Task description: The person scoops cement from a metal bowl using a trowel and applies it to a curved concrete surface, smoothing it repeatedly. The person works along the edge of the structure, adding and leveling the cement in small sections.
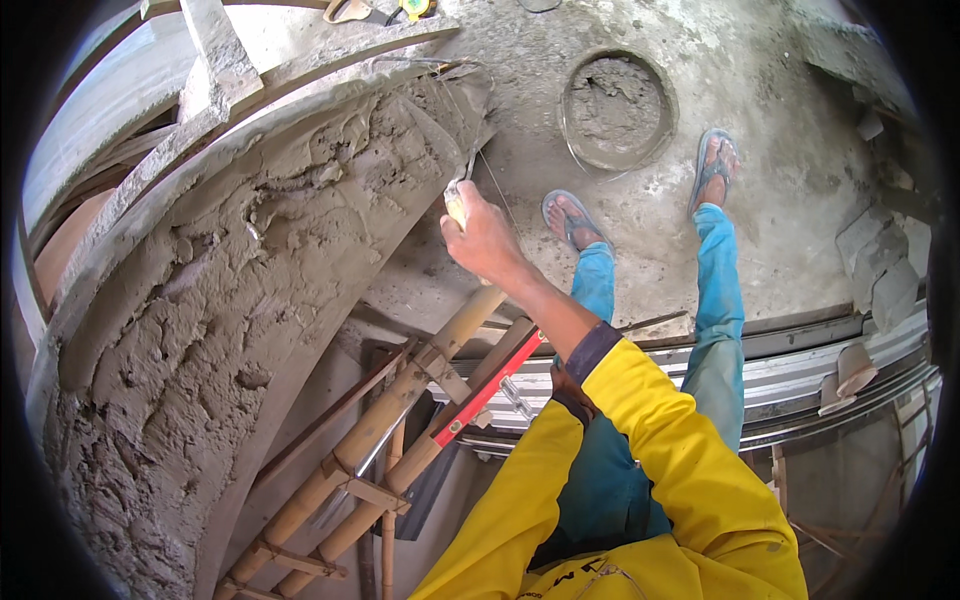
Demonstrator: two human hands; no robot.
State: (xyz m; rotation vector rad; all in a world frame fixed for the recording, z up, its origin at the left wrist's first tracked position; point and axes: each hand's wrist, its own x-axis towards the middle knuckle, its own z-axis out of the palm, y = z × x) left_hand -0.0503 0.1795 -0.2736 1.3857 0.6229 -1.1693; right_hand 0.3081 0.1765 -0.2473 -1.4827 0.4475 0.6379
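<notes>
My right hand (484, 236) is closed around the pale handle of a trowel (473, 160). Its metal neck curves up from my fist, and the mortar-smeared blade lies against the wet grey mortar (215, 290), so its outline is hard to make out. That mortar covers a broad curved surface on the left, rough and lumpy. Only a bit of my left hand (573, 386) shows past its dark cuff, beneath my right forearm; its fingers are hidden. Close to it lies a red spirit level (488, 388) along a wooden plank.
A bamboo ladder (385, 410) leans at lower centre. On the concrete floor sits a round pan of mortar (668, 125), beyond my sandalled feet. Curved wooden formwork (215, 110) rims the mortar. A yellow tape measure (416, 8) lies at the top. Metal rails (800, 350) cross at right.
</notes>
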